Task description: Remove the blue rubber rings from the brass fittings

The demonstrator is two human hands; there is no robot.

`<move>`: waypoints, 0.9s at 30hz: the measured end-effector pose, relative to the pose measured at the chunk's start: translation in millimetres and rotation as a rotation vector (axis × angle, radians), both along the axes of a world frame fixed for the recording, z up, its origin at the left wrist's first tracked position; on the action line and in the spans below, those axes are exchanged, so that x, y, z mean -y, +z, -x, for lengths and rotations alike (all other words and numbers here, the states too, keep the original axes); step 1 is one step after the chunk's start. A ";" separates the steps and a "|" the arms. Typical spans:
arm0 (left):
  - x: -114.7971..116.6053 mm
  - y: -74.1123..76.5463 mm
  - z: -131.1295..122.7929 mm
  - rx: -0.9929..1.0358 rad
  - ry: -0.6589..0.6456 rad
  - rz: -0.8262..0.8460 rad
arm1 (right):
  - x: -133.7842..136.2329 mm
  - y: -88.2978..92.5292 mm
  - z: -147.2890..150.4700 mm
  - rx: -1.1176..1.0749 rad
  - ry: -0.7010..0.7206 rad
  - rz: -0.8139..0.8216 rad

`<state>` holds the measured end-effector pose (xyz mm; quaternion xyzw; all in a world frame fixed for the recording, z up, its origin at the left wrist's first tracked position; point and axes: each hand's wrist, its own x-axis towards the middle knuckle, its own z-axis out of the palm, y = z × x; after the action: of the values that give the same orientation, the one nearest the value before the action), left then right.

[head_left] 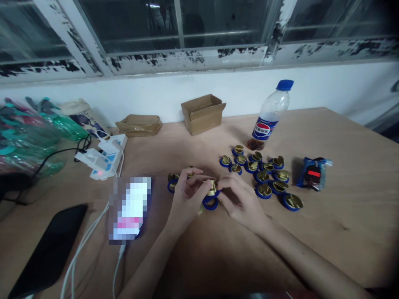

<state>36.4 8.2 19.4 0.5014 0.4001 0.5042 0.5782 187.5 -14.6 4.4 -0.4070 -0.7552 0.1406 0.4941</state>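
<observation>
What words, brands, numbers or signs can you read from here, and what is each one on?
"百事可乐": on the blue label of the plastic soda bottle, first character slightly blurred.
Printed bag or container by the wall: partial dark capitals, too blurred to read whole.
White power strip: any print is too small.
Lit phone: screen pixelated, unreadable.
Held gold metal piece: no lettering can be made out.

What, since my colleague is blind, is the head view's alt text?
A person's left grip and right grip hold a gold-and-blue piece at a table. Similar pieces cluster right, near a bottle; a lit phone lies left.
</observation>
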 end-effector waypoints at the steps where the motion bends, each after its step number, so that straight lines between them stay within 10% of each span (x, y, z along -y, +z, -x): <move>1: -0.2 0.0 0.0 0.006 0.002 0.023 | 0.1 -0.9 0.1 0.014 -0.001 -0.029; 13: -9.2 -2.6 10.0 0.297 0.068 0.051 | 5.0 -6.7 0.8 0.051 -0.067 -0.135; 19: -10.0 -2.8 12.9 0.209 0.061 0.022 | -2.5 -7.9 -5.4 0.080 -0.303 -0.088; 27: -6.4 -2.7 11.2 -0.080 0.028 -0.179 | -6.8 -3.7 -8.6 0.114 -0.181 0.043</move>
<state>25.2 14.6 16.7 0.5651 0.3830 0.5257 0.5076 196.1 -7.8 0.7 -0.4913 -0.7392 0.0883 0.4521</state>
